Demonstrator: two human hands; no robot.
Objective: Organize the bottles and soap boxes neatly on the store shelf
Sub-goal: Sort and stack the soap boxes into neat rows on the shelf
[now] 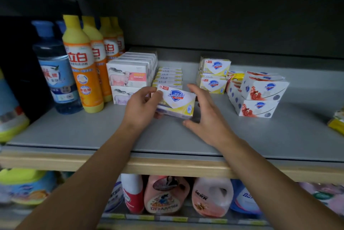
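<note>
My left hand grips yellow soap box by its left end, fingers curled round, box tilted just above shelf. My right hand spread wide, fingers straight, beside box's right end, holding nothing. Flat yellow boxes queue right behind. Risk: one-sided grip lets box twist; pushing back skewed could shove row crooked, nudge cow-print boxes.

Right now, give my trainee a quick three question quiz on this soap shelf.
1. True or false: the left hand holds the yellow Safeguard box.
2. The right hand is: A) gripping a bottle, B) open beside the box, C) out of view.
3. What stands left of the cow-picture soap boxes?

Key: 1 true. 2 B. 3 The yellow-capped orange bottles.
</note>
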